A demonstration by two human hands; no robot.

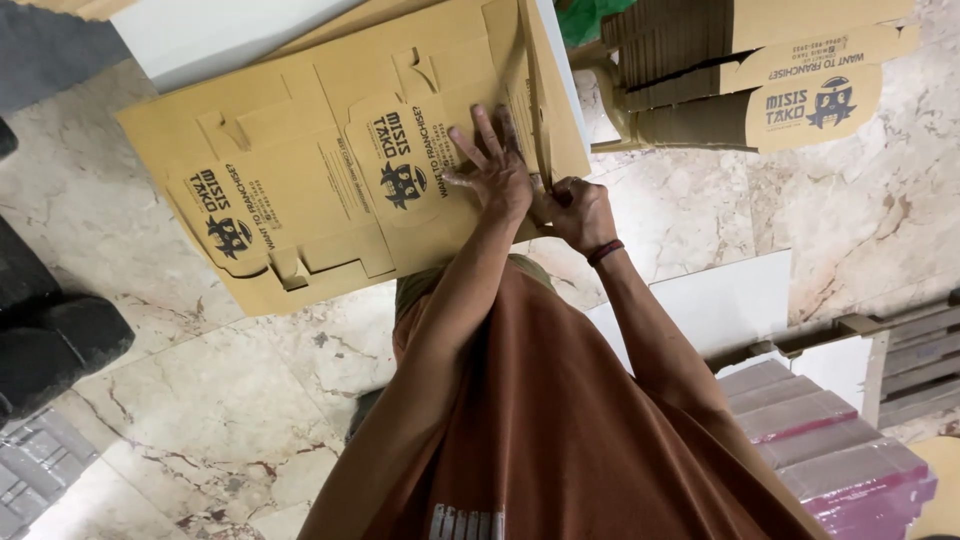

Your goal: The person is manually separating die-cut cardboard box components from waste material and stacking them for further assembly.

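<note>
A flat, die-cut tan cardboard box blank [300, 170] with dark printed logos lies over a white surface [200, 35] and the marble floor. My left hand [492, 168] rests palm down on the blank near its right side, fingers spread. Just to its right, my right hand [578, 212], with a dark band at the wrist, is clenched on a narrow cardboard flap [538, 110] that stands up along the blank's right edge. Both arms reach out from my brown shirt.
A stack of the same cardboard blanks [720, 70] lies at the upper right. A white board [730, 300], wooden slats [920, 350] and pinkish wrapped bundles [830, 450] sit at the right. Dark objects [50, 330] stand on the marble floor [220, 400] at the left.
</note>
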